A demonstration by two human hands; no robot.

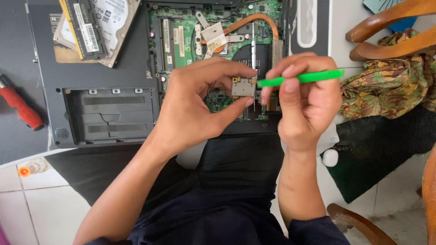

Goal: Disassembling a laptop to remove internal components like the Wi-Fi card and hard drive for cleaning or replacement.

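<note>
silver-faced small circuit card (pixel 244 86) sits pinched between thumb and forefinger of our left hand (pixel 200 106), above the opened laptop's green motherboard (pixel 181 41). our right hand (pixel 306 102) grips a green plastic pry tool (pixel 302 78), tip just beside the card. red screwdriver (pixel 20 106) lies well apart.

Left hand (pixel 200 106) pinches small square module (pixel 243 86); right hand (pixel 306 102) holds green pry tool (pixel 302 78) against it, above opened laptop (pixel 136 68), red screwdriver (pixel 20 106) left.

Green pry stick (pixel 302 77) looked smooth glossy plastic; heat pipe (pixel 254 20), upper centre, bare copper metal; chair arms (pixel 390 27), upper right, varnished wood
</note>
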